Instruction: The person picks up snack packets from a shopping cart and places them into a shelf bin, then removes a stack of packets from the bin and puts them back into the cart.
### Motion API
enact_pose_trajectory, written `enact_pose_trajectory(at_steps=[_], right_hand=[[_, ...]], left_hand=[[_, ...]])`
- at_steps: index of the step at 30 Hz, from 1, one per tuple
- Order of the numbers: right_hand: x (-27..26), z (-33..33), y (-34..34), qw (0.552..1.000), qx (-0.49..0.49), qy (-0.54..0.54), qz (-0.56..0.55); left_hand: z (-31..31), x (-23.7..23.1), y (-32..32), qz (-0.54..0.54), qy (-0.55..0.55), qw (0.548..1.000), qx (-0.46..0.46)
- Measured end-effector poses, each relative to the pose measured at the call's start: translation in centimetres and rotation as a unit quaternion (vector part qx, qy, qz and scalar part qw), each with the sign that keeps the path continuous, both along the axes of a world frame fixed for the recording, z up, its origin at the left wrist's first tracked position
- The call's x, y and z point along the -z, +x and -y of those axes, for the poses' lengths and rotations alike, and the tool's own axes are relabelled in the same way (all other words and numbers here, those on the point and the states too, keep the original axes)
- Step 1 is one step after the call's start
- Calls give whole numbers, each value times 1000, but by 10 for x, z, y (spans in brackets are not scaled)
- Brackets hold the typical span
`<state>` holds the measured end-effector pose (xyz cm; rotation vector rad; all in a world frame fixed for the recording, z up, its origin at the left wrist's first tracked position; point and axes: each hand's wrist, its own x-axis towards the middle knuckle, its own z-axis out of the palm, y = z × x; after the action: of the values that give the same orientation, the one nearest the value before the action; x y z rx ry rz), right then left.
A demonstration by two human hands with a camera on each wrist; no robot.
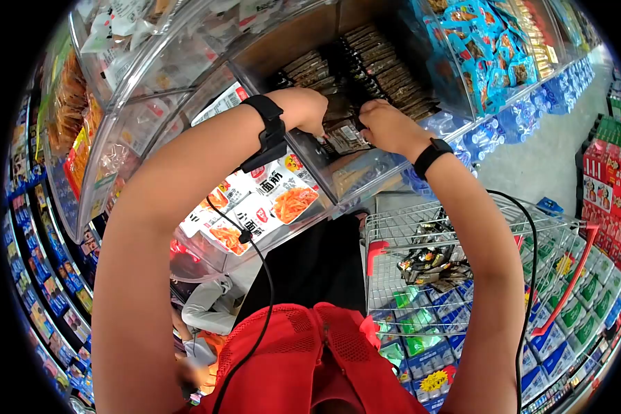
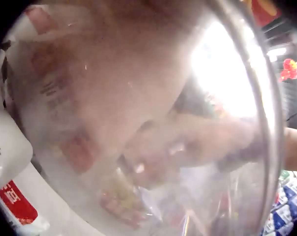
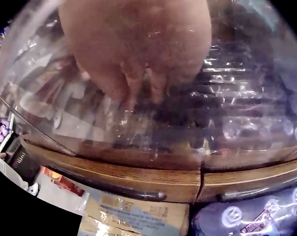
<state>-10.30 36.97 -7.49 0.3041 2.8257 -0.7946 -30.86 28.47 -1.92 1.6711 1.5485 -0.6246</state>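
Dark packets point(image 1: 386, 65) lie in rows in a clear-walled bin. My left hand point(image 1: 307, 110) reaches into the bin's near left part, its fingers mostly hidden from the head view. On the other side of a small group of dark packets with pale labels point(image 1: 345, 136), my right hand point(image 1: 393, 129) grips their right edge with bent fingers. Through clear plastic, the right wrist view shows my right hand point(image 3: 138, 49) with its fingers pointing down among the packets. In the left wrist view, blur and glare on the plastic hide what the left fingers touch.
White packets point(image 1: 262, 200) fill the bin below my left forearm, and blue packets point(image 1: 490, 48) the one at the upper right. A wire shopping cart point(image 1: 383, 286) with dark packets inside stands below my right arm. Another person point(image 1: 214, 307) is at the lower left.
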Motion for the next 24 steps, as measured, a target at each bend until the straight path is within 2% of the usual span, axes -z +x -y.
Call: enact_pose_trajectory(at_steps=[2,4,5,7,8,9,10,11,13,14,15,17,18,19,21,24], right_hand=[[-6,6,13,1000,9,-10,-16],[-29,18,29,987,41,141,-66],[-45,22,39,987,48,140,-66],[-81,29,62,976,128,79,-160],[-96,32,75,975,133,78,-160],[-110,35,88,971,169,31,-168],[-118,41,102,963,204,-15,-176],[-122,50,115,961,209,-15,-180],[-127,65,137,930,306,-42,-197],[-122,74,147,921,329,-45,-205],[-117,83,155,917,338,-47,-207],[-106,100,169,910,353,-61,-210],[-97,108,176,909,353,-68,-211],[-90,117,183,906,360,-71,-211],[-82,133,197,907,361,-93,-195],[-77,152,212,902,376,-125,-174]], left_hand=[[6,12,-2,19,16,999,24],[7,1,2,-1,12,999,53],[5,-7,6,-18,8,997,76],[-2,-13,14,-29,-13,995,97],[-5,-11,17,13,16,996,86],[-9,-9,19,54,43,995,76],[-22,-2,36,0,-13,993,115],[-27,7,46,23,-32,998,50],[-17,53,60,-21,48,996,-68],[-7,66,68,-67,117,989,-65],[-10,65,71,-69,115,989,-56],[-24,54,72,31,52,986,-154],[-29,44,72,103,5,965,-243],[-34,50,62,91,56,971,-212],[-35,78,26,141,159,973,-92],[-48,54,16,2,66,996,66]])
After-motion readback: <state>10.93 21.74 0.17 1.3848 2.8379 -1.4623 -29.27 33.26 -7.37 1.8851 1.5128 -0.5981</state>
